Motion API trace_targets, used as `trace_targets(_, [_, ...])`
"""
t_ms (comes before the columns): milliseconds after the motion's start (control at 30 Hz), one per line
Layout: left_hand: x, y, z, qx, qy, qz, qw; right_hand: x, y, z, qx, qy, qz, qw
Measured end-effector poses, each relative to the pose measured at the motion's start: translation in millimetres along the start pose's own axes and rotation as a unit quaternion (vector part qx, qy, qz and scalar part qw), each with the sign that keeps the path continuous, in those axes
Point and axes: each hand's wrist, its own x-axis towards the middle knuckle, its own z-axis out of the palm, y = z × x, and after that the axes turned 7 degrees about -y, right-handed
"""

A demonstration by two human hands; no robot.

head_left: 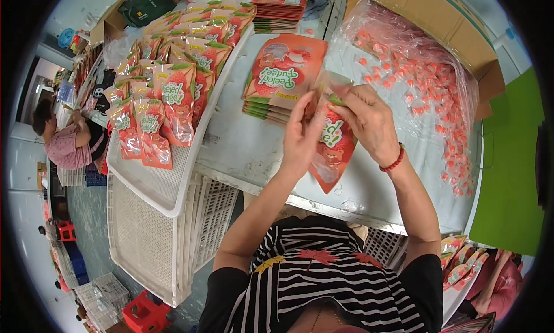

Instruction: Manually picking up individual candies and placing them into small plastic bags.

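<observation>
Above the near part of the table I hold a red and pink snack pouch with a green top, tilted, its bottom end pointing toward me. My right hand pinches its top edge between thumb and fingers. Along its upper left side my left hand grips the edge, fingers slightly blurred. Whether the pouch's mouth is parted, I cannot tell. Just beyond my left hand lies a stack of flat pouches of the same kind. To the right, many small wrapped red candies spread over the table.
Filled pouches crowd a white plastic tray at left, resting on stacked crates. Another pouch stack stands at the back. A cardboard box with clear plastic lining is at back right. A co-worker sits far left.
</observation>
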Motion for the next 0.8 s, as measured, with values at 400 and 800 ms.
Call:
trace_targets(400, [41, 64, 10, 0.036, -0.016, 0.122, 0.992, -7, -4, -22, 0.004, -0.093, -0.064, 0.994])
trace_targets(800, [52, 89, 15, 0.557, -0.256, 0.201, 0.764, -10, -18, -42, -0.056, -0.096, -0.154, 0.982])
